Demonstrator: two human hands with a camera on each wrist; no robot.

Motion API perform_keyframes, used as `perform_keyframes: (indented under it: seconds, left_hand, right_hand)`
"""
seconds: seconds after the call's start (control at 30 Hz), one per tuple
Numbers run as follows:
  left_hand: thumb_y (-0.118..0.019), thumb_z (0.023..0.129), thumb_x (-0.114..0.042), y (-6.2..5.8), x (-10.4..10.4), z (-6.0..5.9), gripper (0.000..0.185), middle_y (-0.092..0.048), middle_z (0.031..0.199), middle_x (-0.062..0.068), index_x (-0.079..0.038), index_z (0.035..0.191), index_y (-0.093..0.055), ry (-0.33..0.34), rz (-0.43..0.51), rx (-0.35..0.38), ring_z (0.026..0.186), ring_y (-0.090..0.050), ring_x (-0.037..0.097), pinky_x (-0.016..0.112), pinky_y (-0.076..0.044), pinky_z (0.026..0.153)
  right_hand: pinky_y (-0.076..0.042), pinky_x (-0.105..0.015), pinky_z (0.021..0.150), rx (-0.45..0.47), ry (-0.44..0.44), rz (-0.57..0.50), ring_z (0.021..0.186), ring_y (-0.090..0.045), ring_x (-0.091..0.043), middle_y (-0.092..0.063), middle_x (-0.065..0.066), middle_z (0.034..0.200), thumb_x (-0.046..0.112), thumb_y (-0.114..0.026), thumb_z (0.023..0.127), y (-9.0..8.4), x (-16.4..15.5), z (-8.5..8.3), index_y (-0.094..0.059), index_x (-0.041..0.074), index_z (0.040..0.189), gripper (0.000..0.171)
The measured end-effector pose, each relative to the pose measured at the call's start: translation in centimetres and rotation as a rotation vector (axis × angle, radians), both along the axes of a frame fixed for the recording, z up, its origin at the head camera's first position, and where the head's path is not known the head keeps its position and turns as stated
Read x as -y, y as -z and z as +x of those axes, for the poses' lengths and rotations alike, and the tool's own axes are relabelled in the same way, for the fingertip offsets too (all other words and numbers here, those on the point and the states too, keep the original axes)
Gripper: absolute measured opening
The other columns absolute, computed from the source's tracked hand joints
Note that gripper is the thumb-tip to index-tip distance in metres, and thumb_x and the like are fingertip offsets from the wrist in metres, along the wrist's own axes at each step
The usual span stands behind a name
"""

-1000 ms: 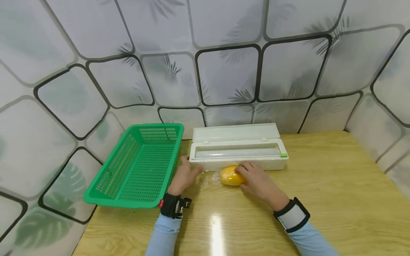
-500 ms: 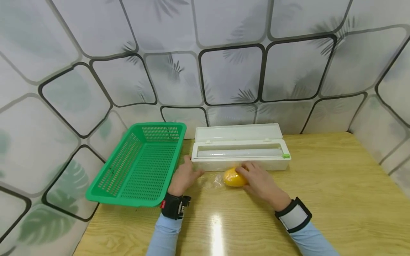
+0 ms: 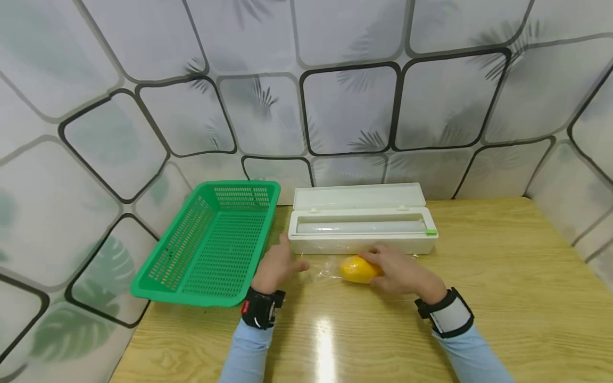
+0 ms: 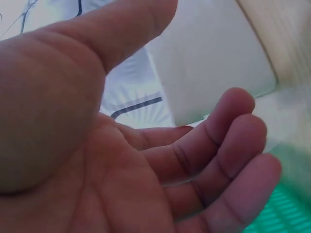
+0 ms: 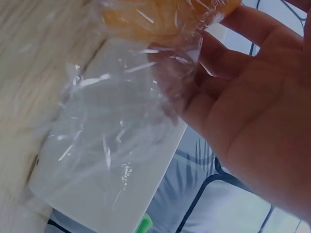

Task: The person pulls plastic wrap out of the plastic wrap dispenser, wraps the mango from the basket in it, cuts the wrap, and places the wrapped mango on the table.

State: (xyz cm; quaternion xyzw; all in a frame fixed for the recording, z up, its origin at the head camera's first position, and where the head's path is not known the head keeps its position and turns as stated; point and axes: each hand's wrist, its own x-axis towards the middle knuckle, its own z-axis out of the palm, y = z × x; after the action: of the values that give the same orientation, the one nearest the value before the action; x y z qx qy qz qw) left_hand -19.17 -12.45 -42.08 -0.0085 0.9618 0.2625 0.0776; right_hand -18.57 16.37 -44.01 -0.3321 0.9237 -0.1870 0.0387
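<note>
A smooth yellow oval fruit [image 3: 357,269], with clear cling film around it, lies on the table in front of the white cling film dispenser [image 3: 362,244]. My right hand [image 3: 399,271] grips its right end, and loose film [image 5: 112,111] trails from it in the right wrist view. The fruit's exact kind cannot be told. At the dispenser's left end is my left hand [image 3: 276,267], thumb apart and fingers loosely bent, with nothing in the palm in the left wrist view. The dispenser's lid [image 3: 359,197] stands raised, with a film roll [image 3: 360,227] inside.
A green slotted basket [image 3: 205,300] stands left of my left hand, close beside it. A green slider [image 3: 431,232] sits at the dispenser's right end. Behind the wooden table [image 3: 503,276] rises a patterned wall [image 3: 349,111].
My right hand has turned slightly with the fruit, which has shifted a little to the right. The left hand keeps its place by the dispenser's end; the head view has shifted slightly.
</note>
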Motion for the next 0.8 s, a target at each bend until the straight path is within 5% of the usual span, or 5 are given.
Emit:
perform_keyframes:
  seconds: [0.13,0.23,0.4,0.53,0.8]
  left_hand:
    - [-0.081,0.083,-0.026,-0.9,-0.6,0.7,0.079,-0.066,0.103,0.030,0.007,0.138,-0.035,0.023,-0.053,-0.079,0.090,-0.068,0.040,0.049,-0.055,0.071]
    - [-0.073,0.091,-0.023,-1.9,-2.0,2.0,0.057,-0.065,0.100,0.027,0.005,0.131,-0.045,0.070,-0.144,-0.257,0.087,-0.065,0.040,0.047,-0.055,0.068]
    - [-0.077,0.087,-0.025,-2.5,-6.4,4.3,0.037,-0.063,0.099,0.014,-0.004,0.114,-0.061,0.314,-0.335,-0.586,0.088,-0.059,0.028,0.034,-0.052,0.075]
    - [-0.079,0.084,-0.025,-0.2,-10.1,4.9,0.030,-0.060,0.097,0.005,-0.010,0.105,-0.063,0.474,-0.515,-0.708,0.089,-0.055,0.019,0.025,-0.048,0.078]
    - [-0.063,0.091,-0.017,4.9,-12.1,3.5,0.008,-0.059,0.091,0.001,-0.016,0.099,-0.065,0.357,-0.703,-0.952,0.083,-0.054,0.018,0.027,-0.049,0.081]
  right_hand:
    - [-0.045,-0.052,0.099,0.047,-0.015,0.020,0.113,-0.054,-0.034,-0.057,-0.020,0.125,0.009,-0.076,0.084,-0.3,-0.1,-0.4,-0.056,-0.001,0.137,0.058]
    - [-0.044,-0.054,0.100,0.079,-0.035,0.029,0.114,-0.054,-0.036,-0.057,-0.023,0.125,0.007,-0.074,0.085,-0.6,0.0,-0.8,-0.055,-0.002,0.137,0.057]
    - [-0.046,-0.051,0.097,0.119,-0.087,0.036,0.109,-0.057,-0.032,-0.060,-0.021,0.120,0.004,-0.070,0.088,-0.9,-0.1,-1.7,-0.057,-0.004,0.132,0.046]
    - [-0.049,-0.045,0.086,0.159,-0.152,0.008,0.096,-0.057,-0.023,-0.061,-0.010,0.107,0.001,-0.066,0.092,-1.0,-0.4,-2.6,-0.059,-0.002,0.124,0.033]
    - [-0.044,-0.056,0.101,0.285,-0.191,-0.124,0.121,-0.054,-0.042,-0.056,-0.028,0.131,0.003,-0.054,0.100,-0.4,-1.3,-3.0,-0.048,-0.012,0.134,0.038]
